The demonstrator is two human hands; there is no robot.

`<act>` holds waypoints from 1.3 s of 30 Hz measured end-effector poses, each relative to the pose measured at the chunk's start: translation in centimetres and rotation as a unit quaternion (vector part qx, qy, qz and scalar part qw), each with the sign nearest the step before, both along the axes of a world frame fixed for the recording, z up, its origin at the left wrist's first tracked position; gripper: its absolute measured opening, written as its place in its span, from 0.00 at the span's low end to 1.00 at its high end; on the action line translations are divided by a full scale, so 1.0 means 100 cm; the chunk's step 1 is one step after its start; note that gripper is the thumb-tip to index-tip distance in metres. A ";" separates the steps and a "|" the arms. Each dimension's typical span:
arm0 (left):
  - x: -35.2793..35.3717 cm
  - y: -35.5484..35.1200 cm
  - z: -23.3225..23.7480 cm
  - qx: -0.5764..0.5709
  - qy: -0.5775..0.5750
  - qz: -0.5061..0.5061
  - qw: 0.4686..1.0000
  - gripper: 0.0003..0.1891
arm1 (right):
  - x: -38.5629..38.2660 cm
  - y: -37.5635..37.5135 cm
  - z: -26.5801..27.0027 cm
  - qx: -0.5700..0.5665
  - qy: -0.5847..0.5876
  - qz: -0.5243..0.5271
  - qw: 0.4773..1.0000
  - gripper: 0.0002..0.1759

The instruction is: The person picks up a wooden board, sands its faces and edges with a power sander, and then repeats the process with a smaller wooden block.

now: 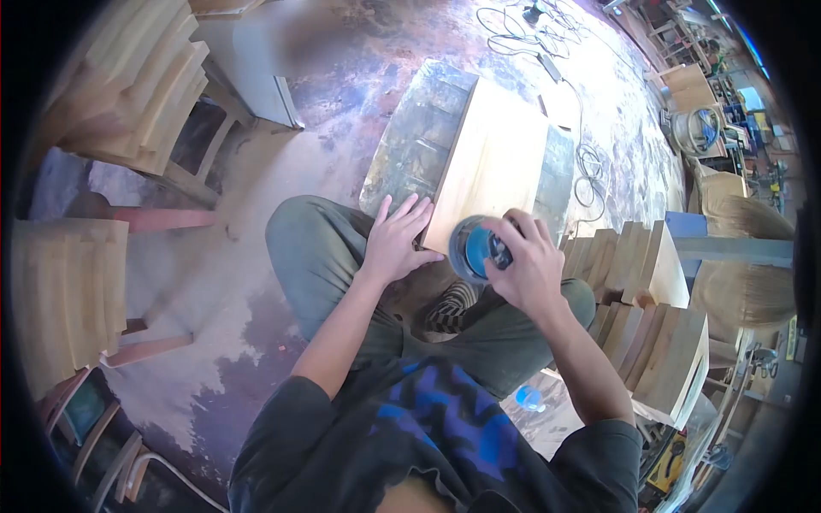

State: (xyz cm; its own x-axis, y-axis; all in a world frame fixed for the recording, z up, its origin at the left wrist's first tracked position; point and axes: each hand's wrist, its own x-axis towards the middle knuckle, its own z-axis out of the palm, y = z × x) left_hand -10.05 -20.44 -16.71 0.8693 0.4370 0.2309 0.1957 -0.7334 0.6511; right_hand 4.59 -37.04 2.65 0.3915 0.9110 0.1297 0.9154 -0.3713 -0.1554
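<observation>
The right hand [532,265] is gripping the blue sander [472,248] with its fingers wrapped tightly, at the 6 o'clock end of the wooden board [496,154], the left hand [395,239] is lying open and flat at 7 o'clock, and most of the board, I judge, is waiting for sanding.

Right hand [528,267] grips a blue sander [473,248]; left hand [395,242] steadies the wooden board [492,162].

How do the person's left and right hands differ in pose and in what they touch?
The left hand lies flat and spread open; the right hand is curled in a grip. The left hand rests on the wooden board; the right hand holds a blue sander. Both are bare, at the board's near end.
</observation>
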 end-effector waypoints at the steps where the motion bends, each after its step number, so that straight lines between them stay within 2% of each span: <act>1: 0.001 0.000 0.000 -0.002 0.003 0.000 1.000 0.55 | 0.007 0.008 -0.001 -0.002 0.003 0.000 1.000 0.30; 3: -0.001 0.001 0.001 -0.002 -0.002 -0.003 1.000 0.54 | 0.021 0.024 -0.007 -0.001 -0.013 -0.073 0.997 0.31; 5: -0.001 0.003 0.004 0.000 0.006 -0.004 1.000 0.54 | 0.023 0.024 -0.007 0.009 -0.020 -0.051 0.998 0.32; 7: 0.002 0.003 0.003 -0.004 0.011 -0.001 1.000 0.53 | 0.022 0.025 -0.007 0.002 0.020 -0.005 1.000 0.32; 9: 0.001 0.001 -0.002 -0.015 0.009 0.002 1.000 0.55 | 0.038 0.038 -0.010 -0.006 0.017 -0.017 1.000 0.32; 13: 0.004 -0.001 0.005 -0.051 -0.001 0.008 0.999 0.51 | 0.096 0.082 -0.016 -0.005 0.012 -0.086 0.996 0.32; 15: 0.005 -0.003 -0.002 -0.078 -0.018 0.021 0.997 0.44 | 0.121 0.104 -0.017 -0.009 -0.004 -0.108 0.994 0.31; 18: 0.007 -0.009 -0.002 -0.099 -0.035 0.036 0.994 0.39 | 0.158 0.134 -0.018 -0.008 -0.024 -0.137 0.990 0.29; 23: 0.004 -0.020 -0.002 -0.103 -0.038 0.033 0.993 0.39 | 0.229 0.179 -0.025 -0.021 -0.051 -0.191 0.980 0.25; 29: 0.009 -0.024 0.000 -0.115 -0.026 0.002 0.993 0.38 | 0.307 0.230 -0.045 0.011 -0.034 -0.211 0.977 0.30; 33: 0.010 -0.025 0.001 -0.108 -0.028 -0.014 0.994 0.36 | 0.290 0.236 -0.038 0.013 -0.065 -0.243 0.968 0.32; 37: 0.009 -0.026 0.003 -0.114 -0.015 -0.021 0.993 0.32 | 0.235 0.197 -0.042 0.035 -0.053 -0.231 0.971 0.31; 39: 0.017 -0.017 0.005 -0.120 -0.013 -0.031 0.992 0.30 | 0.200 0.170 -0.041 0.030 -0.035 -0.233 0.971 0.33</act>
